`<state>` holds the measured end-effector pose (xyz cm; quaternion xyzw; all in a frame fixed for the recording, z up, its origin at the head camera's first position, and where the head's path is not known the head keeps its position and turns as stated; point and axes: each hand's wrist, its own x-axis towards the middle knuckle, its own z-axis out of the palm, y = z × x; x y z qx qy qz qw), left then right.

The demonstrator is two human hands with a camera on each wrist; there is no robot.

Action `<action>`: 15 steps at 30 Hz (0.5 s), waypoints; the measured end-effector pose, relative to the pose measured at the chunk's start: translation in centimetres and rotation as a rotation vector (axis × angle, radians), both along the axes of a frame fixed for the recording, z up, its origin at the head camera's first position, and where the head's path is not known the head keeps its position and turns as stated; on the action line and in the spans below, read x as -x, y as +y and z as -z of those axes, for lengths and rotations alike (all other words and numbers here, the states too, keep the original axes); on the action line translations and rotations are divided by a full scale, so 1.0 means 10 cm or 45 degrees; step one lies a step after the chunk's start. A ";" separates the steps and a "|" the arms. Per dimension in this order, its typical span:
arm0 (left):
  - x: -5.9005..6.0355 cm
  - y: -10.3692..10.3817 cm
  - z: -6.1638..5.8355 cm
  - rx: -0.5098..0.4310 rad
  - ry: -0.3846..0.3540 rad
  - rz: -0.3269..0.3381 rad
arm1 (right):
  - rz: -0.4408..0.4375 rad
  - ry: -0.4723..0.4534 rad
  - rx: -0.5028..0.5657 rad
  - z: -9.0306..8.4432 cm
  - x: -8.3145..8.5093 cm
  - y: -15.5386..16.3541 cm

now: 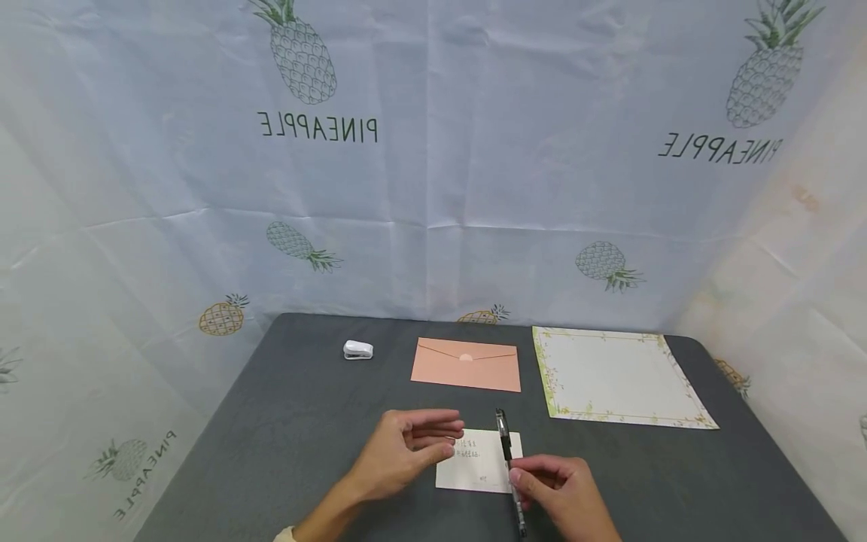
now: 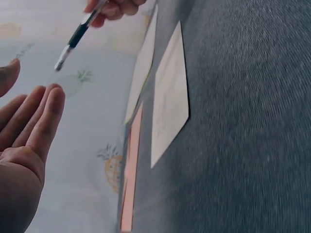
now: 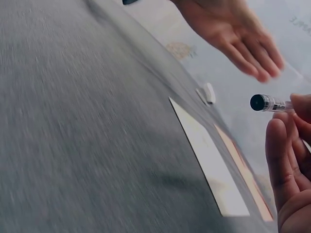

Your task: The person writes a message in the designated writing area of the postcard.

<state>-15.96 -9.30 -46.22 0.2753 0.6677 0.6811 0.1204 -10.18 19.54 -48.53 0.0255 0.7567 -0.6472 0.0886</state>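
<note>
My right hand (image 1: 564, 491) pinches a black pen (image 1: 506, 444) between thumb and fingers, above the right side of a small cream card (image 1: 491, 459). Lines of handwriting show on the card, which lies flat on the dark table. In the right wrist view the dark end of the pen (image 3: 259, 102) points out from the fingertips. My left hand (image 1: 401, 452) hovers at the card's left edge, its fingers extended and holding nothing. The left wrist view shows these straight fingers (image 2: 43, 124) apart from the pen (image 2: 80, 34).
Behind the card lies a pink envelope (image 1: 440, 369), its flap side up. A small white stapler (image 1: 357, 350) is at the back left. To the right, a large sheet with a floral border (image 1: 616, 376) covers the table's back corner. A pineapple-print cloth (image 1: 474, 188) hangs behind.
</note>
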 end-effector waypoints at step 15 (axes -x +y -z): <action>-0.01 -0.52 0.06 0.035 0.148 -0.050 | 0.247 -0.128 -0.306 0.05 0.05 0.37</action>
